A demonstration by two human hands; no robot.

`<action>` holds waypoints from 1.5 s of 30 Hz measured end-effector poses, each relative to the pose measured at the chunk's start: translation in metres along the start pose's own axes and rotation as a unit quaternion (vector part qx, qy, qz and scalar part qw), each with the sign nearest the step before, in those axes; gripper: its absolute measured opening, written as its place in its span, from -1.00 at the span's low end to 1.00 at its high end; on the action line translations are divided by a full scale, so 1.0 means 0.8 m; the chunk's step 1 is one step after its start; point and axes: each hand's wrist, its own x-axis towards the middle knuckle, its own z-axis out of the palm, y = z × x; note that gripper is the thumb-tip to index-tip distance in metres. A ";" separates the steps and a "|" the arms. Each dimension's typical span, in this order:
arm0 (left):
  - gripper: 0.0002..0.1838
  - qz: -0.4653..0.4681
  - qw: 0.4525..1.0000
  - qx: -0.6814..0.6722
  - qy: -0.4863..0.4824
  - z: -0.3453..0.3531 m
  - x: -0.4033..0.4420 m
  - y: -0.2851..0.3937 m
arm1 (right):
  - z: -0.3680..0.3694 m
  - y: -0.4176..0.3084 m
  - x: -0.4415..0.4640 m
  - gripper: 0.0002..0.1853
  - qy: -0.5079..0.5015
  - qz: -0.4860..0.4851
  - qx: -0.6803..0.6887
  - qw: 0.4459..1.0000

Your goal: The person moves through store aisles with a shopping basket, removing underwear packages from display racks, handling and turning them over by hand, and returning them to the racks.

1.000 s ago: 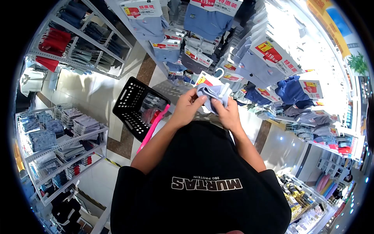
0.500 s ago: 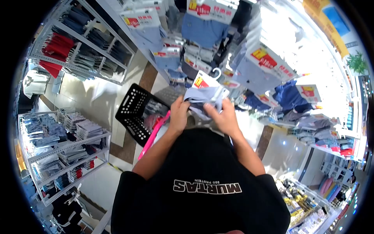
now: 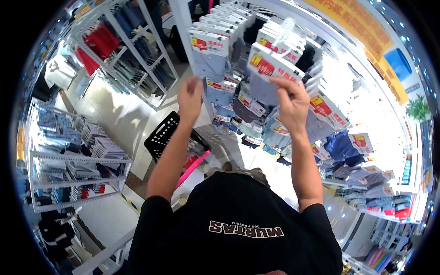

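My right hand [image 3: 293, 101] is up at the rack, thumb and forefinger closed at the lower edge of a hanging garment pack [image 3: 274, 66]. That pack has a white card with a red and yellow price label, a white hook and blue-grey cloth beneath. Away to the left, my left hand [image 3: 189, 98] is raised with its fingers curled in and slightly blurred; I see nothing in it. It is beside a row of similar carded packs [image 3: 210, 48]. Below it is a black perforated basket [image 3: 160, 137] with a pink handle [image 3: 193, 169].
More carded packs [image 3: 327, 110] hang to the right, above folded blue clothing [image 3: 341, 147]. On the left stand a low shelf unit [image 3: 78, 158] with stacked garments and a tall white rack [image 3: 133, 59] with red and dark clothes. Pale tiled floor [image 3: 112, 117] lies between them.
Both hands held a folded grey garment with its card at my chest; they have parted and risen. My right hand is now at the rack, my left empty-looking. The view has shifted.
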 end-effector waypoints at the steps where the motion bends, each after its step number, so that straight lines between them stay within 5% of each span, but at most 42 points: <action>1: -0.59 0.038 0.999 0.025 0.013 -0.001 0.026 0.031 | 0.002 0.002 0.012 -0.77 0.008 -0.009 -0.011 1.000; 4: -0.45 0.234 0.959 0.160 0.021 -0.006 0.088 0.099 | 0.007 0.015 0.037 -0.79 0.000 0.016 -0.009 1.000; 8: -0.32 0.318 0.893 0.314 -0.050 -0.004 0.147 0.088 | 0.009 0.034 0.039 -0.81 -0.005 0.022 -0.041 0.999; 14: -0.37 0.302 0.847 0.433 -0.055 0.003 0.141 0.115 | 0.007 0.010 0.018 -0.67 -0.016 0.054 -0.100 0.993; 19: -0.52 0.117 0.967 0.173 -0.145 0.001 0.140 0.132 | 0.015 -0.032 -0.020 -0.63 0.071 -0.065 -0.184 0.978; 24: -0.62 0.024 0.983 0.090 -0.158 -0.018 0.097 0.158 | -0.004 -0.037 -0.057 -0.52 -0.018 -0.115 -0.156 0.981; 29: -0.69 -0.059 0.964 -0.018 -0.260 -0.004 -0.004 0.163 | -0.005 -0.024 -0.085 -0.35 -0.026 -0.043 0.002 0.999; 32: -0.68 -0.148 0.935 -0.097 -0.309 0.023 -0.061 0.134 | -0.002 -0.024 -0.094 -0.22 -0.095 0.081 0.105 0.987; 35: -0.66 -0.271 0.897 -0.204 -0.282 0.047 -0.109 0.109 | -0.011 -0.012 -0.107 -0.61 -0.183 0.167 0.125 0.961; 37: -0.64 -0.323 0.870 -0.270 -0.257 0.056 -0.142 0.087 | -0.013 0.000 -0.117 -0.79 -0.110 0.212 0.156 0.958; 39: -0.61 -0.276 0.877 -0.183 -0.348 0.053 -0.169 0.080 | -0.019 0.014 -0.123 -0.82 -0.050 0.214 0.140 0.965; 45: -0.60 -0.349 0.834 -0.188 -0.385 0.044 -0.170 0.070 | -0.025 0.021 -0.144 -0.83 0.040 0.237 0.163 0.957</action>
